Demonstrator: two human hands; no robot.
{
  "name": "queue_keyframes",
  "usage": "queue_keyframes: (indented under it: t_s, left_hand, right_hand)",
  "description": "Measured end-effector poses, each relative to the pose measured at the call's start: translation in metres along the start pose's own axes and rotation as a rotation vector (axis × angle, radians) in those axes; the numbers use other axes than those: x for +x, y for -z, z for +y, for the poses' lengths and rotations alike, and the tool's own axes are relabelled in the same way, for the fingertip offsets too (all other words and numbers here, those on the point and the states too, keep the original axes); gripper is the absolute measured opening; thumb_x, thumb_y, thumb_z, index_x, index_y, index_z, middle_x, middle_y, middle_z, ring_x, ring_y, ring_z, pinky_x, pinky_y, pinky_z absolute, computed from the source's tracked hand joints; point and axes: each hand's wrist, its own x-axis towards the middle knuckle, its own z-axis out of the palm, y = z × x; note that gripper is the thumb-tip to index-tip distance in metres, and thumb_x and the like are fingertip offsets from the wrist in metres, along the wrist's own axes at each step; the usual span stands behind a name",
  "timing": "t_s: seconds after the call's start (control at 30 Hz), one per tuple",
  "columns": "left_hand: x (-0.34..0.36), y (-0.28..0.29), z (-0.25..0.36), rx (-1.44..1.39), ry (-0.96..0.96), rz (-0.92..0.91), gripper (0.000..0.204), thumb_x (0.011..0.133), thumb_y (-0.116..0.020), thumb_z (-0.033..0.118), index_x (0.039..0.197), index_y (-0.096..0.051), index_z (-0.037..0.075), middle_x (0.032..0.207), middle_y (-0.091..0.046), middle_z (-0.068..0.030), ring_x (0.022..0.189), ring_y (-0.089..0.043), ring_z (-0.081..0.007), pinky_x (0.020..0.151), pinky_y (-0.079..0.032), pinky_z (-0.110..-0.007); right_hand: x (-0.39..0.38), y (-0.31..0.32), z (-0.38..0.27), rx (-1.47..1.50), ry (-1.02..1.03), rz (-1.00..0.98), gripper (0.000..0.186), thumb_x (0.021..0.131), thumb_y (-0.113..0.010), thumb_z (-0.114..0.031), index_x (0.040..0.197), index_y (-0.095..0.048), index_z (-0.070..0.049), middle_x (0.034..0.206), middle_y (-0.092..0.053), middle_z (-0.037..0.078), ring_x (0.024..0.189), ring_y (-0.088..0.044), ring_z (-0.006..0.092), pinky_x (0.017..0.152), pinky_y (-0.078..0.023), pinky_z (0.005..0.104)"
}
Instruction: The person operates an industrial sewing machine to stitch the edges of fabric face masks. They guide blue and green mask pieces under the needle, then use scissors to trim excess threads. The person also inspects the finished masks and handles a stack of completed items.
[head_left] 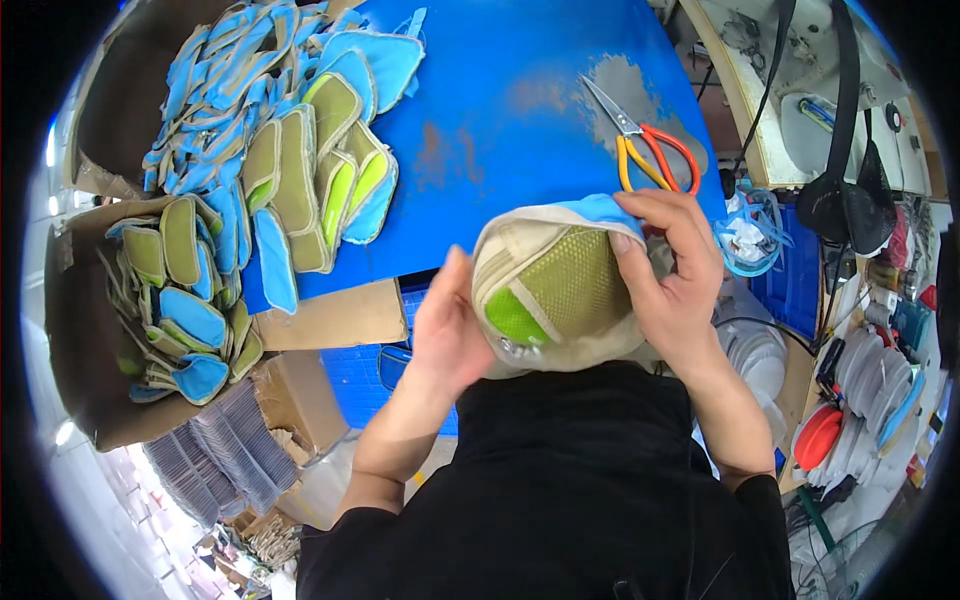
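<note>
Both of my hands hold a beige fabric pouch (550, 290) with a green mesh panel and a blue lining edge, just in front of my chest. My left hand (447, 330) presses against its left side with the fingers tucked behind it. My right hand (672, 270) grips its right upper edge, thumb on the mesh. Scissors (645, 145) with orange and yellow handles lie on the blue table (520, 120) just beyond my right hand.
A pile of blue and green fabric pieces (290, 150) covers the table's left part. A cardboard box (90, 330) at the left holds more such pieces. A cluttered workbench with tools (860, 180) stands at the right. Stacked grey sheets (220, 450) lie low left.
</note>
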Motion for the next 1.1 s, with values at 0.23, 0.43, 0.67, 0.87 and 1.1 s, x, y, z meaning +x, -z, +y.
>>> queue_keyframes:
  t_s: [0.23, 0.43, 0.67, 0.87, 1.1]
  left_hand:
    - [0.021, -0.026, 0.029, 1.542, -0.789, 0.006, 0.052, 0.076, -0.072, -0.009, 0.127, -0.069, 0.003, 0.101, -0.067, -0.0121, 0.082, -0.065, -0.0229, 0.071, -0.053, -0.032]
    - [0.017, -0.013, 0.012, 1.489, -0.795, 0.144, 0.042, 0.080, -0.067, -0.011, 0.119, -0.074, 0.003, 0.100, -0.067, -0.0108, 0.081, -0.063, -0.0176, 0.068, -0.050, -0.029]
    - [-0.018, 0.009, -0.029, 0.147, 0.220, -0.028, 0.037, 0.101, -0.065, 0.024, 0.124, -0.066, -0.006, 0.112, -0.070, -0.0103, 0.099, -0.068, -0.0164, 0.087, -0.054, -0.031]
    - [-0.023, 0.012, -0.032, -0.237, 0.474, -0.073, 0.040, 0.105, -0.060, 0.027, 0.131, -0.062, -0.004, 0.114, -0.073, -0.0112, 0.097, -0.072, -0.0131, 0.083, -0.058, -0.027]
    - [-0.011, 0.008, -0.020, -0.015, 0.330, -0.118, 0.059, 0.100, -0.066, 0.031, 0.145, -0.050, -0.005, 0.127, -0.067, -0.0100, 0.106, -0.066, -0.0105, 0.091, -0.053, -0.027]
  right_hand:
    - [0.000, -0.019, -0.007, -0.068, 0.232, -0.106, 0.044, 0.072, -0.078, 0.001, 0.115, -0.070, -0.006, 0.109, -0.071, 0.011, 0.092, -0.069, 0.0300, 0.081, -0.055, 0.0401]
    - [-0.011, -0.011, 0.008, -0.104, 0.146, -0.093, 0.033, 0.072, -0.079, -0.001, 0.104, -0.072, -0.006, 0.098, -0.070, 0.008, 0.085, -0.068, 0.0277, 0.072, -0.053, 0.0367]
    - [-0.018, 0.025, 0.029, 0.302, -0.381, -0.594, 0.033, 0.098, -0.071, -0.026, 0.080, -0.067, 0.000, 0.065, -0.050, 0.007, 0.060, -0.047, 0.0129, 0.055, -0.038, 0.0305]
    - [-0.023, 0.014, 0.038, 0.450, -0.658, -0.554, 0.046, 0.103, -0.066, -0.034, 0.076, -0.062, 0.003, 0.060, -0.046, -0.002, 0.063, -0.039, 0.0051, 0.053, -0.034, 0.0299]
    - [-0.018, 0.000, 0.047, 0.355, -0.575, -0.537, 0.046, 0.102, -0.068, -0.033, 0.072, -0.060, 0.001, 0.061, -0.041, -0.004, 0.062, -0.036, 0.0050, 0.052, -0.031, 0.0286]
